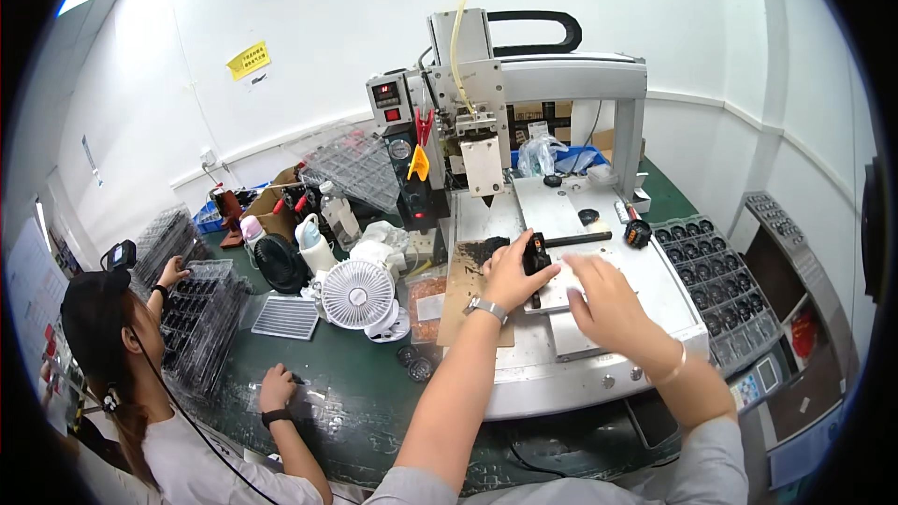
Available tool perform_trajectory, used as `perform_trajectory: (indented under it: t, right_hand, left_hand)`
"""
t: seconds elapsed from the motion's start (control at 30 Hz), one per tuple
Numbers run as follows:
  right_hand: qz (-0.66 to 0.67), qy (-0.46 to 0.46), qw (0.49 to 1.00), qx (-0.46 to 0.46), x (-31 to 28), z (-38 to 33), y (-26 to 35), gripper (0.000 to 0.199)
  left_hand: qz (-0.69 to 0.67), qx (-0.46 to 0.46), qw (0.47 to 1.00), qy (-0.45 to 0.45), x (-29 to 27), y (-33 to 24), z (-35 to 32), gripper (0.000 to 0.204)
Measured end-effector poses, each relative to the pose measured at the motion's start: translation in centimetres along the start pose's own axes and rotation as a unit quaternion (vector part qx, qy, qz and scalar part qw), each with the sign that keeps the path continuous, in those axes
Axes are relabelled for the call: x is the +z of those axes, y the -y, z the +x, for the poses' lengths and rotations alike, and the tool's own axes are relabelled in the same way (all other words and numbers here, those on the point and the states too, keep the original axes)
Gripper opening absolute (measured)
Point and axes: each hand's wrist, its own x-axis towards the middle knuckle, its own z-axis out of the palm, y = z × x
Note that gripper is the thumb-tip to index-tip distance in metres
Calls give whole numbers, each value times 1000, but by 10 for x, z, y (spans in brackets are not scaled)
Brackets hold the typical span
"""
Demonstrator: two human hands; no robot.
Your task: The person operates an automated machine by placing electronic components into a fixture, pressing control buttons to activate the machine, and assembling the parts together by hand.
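My left hand (514, 277), with a metal watch on its wrist, is closed around an upright black part (536, 257) on the bed of a benchtop machine (552, 389). What kind of part it is, I cannot make out. A black rod (580, 238) extends to the right from beside it. Just right of the part hovers my right hand (610, 307), slightly blurred, fingers apart and nothing visible in them. Under my left hand lies a brown, stained board (470, 285). A round black piece (637, 234) rests on the bed's right side.
The machine's head (482, 164) hangs behind my hands. A clear tray of black parts (720, 285) lies to the right. Left of the bed stand a white fan (357, 295) and bottles. A co-worker (122, 346) sits at the left, one hand on stacked trays (201, 318).
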Motion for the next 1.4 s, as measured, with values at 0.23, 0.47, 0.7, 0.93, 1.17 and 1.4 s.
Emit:
perform_trajectory:
  t: [0.23,0.47,0.7,0.93,1.17,1.4]
  right_hand:
    - [-64,117,990,51,-31,-155,44,48]
    - [-107,79,988,81,-3,-191,35,63]
    - [-111,25,986,120,9,-191,32,51]
    - [-111,-15,983,145,25,-206,27,51]
    - [-173,-6,979,108,54,-221,17,64]
    - [-252,-55,962,92,74,-239,-1,68]
  left_hand:
    - [1,53,998,-22,0,-2,2,67]
    - [19,50,999,-6,-4,-3,5,65]
    - [125,136,977,-103,-8,1,-11,66]
    - [195,84,938,-274,-43,-6,-31,42]
    - [358,-20,923,-143,-50,-11,-37,30]
    - [-179,408,845,-296,-78,-132,-121,19]
